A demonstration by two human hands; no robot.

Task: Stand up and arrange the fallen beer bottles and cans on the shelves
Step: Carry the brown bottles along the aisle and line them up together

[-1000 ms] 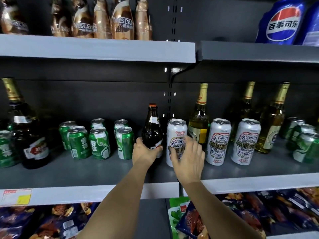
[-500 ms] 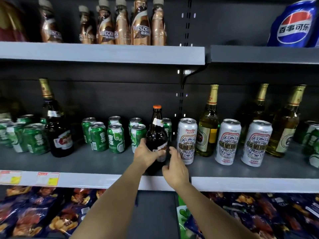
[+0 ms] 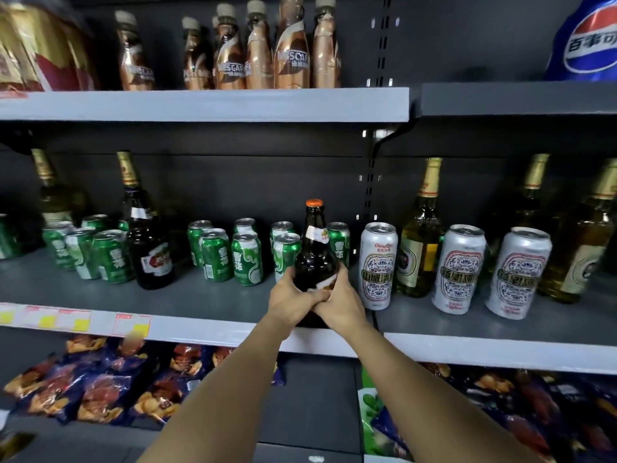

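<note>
We are holding the brown bottle (image 3: 315,252) upright near the front edge of the middle shelf (image 3: 213,295), at the gap where two shelf boards meet. Our left hand (image 3: 291,300) and our right hand (image 3: 340,304) both wrap round its fat lower part, fingers curled tight. We think this step is setting the bottle straight in its spot. Next we should slide it back a little and let go softly, so it does not tip. Green cans (image 3: 248,259) stand close behind and to its left. A tall white can (image 3: 378,265) stands just beside it on the right, so there is little room to wiggle.
</note>
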